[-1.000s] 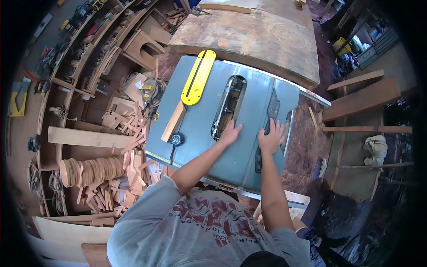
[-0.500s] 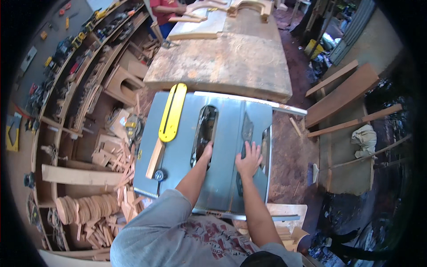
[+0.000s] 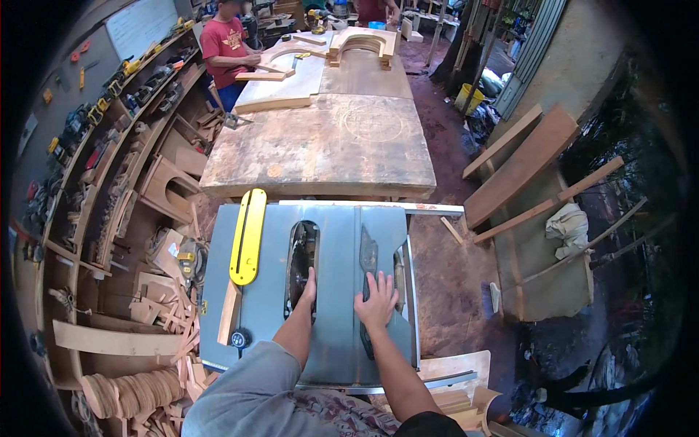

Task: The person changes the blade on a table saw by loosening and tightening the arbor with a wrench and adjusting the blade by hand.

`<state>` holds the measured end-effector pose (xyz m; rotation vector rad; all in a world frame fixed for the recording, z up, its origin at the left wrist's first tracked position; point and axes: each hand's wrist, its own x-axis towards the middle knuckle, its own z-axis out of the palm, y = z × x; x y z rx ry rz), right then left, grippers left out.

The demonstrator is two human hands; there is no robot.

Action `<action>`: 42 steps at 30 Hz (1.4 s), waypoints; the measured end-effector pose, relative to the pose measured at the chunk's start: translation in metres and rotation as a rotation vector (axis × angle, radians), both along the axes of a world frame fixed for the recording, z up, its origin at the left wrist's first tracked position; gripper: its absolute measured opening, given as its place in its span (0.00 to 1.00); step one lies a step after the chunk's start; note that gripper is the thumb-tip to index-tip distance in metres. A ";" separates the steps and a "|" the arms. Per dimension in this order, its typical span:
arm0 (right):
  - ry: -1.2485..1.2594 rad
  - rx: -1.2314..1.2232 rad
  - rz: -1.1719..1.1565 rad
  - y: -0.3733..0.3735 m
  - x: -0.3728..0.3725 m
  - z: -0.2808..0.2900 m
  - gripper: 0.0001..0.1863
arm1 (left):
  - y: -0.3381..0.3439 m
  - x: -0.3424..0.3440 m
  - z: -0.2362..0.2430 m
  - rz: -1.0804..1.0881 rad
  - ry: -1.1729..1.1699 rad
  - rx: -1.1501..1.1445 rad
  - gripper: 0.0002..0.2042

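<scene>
Head view: left hand [image 3: 308,291] dips into the slot [image 3: 300,251], grip I can't tell, right hand [image 3: 376,300] splayed over the black tool [image 3: 369,255].

No wording legible: dark-red print [image 3: 342,411] creased on grey shirt [image 3: 240,386] below hands [image 3: 376,300]; faint writing on whiteboard [image 3: 142,29], far ahead-left; pale print [image 3: 231,37] on red shirt [image 3: 218,54], ahead-left.

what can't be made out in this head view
All in the head view:
Left hand: fingers mostly hidden, down in the slot; what they touch is unclear.
Dark stick: its middle is covered by the right hand.
Far person in red: head cut off by the top edge.
White board: marks too small and blurred to read.
</scene>
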<state>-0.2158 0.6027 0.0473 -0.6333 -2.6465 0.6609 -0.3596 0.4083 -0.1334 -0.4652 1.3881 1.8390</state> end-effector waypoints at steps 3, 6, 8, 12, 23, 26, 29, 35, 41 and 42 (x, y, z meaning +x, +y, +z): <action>0.001 0.003 0.005 -0.001 0.002 0.000 0.34 | -0.003 0.000 -0.010 -0.032 0.071 -0.004 0.54; 0.003 0.001 0.015 -0.002 0.000 -0.001 0.34 | 0.000 -0.002 0.002 -0.020 0.016 0.059 0.53; -0.032 -0.002 -0.014 0.007 0.008 -0.010 0.35 | 0.019 0.013 0.027 -0.048 0.022 0.057 0.52; -0.035 0.016 -0.012 0.009 0.009 -0.013 0.35 | 0.028 0.021 0.058 -0.031 -0.047 0.129 0.50; -0.041 0.014 -0.003 0.001 0.001 -0.008 0.36 | 0.001 0.007 0.000 -0.017 0.057 -0.481 0.49; -0.028 -0.002 0.016 -0.003 -0.002 -0.006 0.36 | -0.009 0.016 0.001 0.094 0.151 -0.403 0.44; -0.074 0.029 -0.059 0.021 0.015 -0.021 0.35 | 0.036 0.045 0.024 0.099 0.055 -0.295 0.39; -0.067 -0.004 0.006 -0.001 -0.001 -0.007 0.35 | -0.015 0.003 -0.033 0.078 -0.134 -0.151 0.39; -0.089 0.019 -0.041 0.012 0.008 -0.014 0.36 | 0.015 0.013 -0.039 0.049 -0.190 -0.139 0.41; -0.077 0.008 -0.017 0.005 0.004 -0.009 0.36 | 0.005 0.009 -0.042 0.074 -0.179 -0.148 0.41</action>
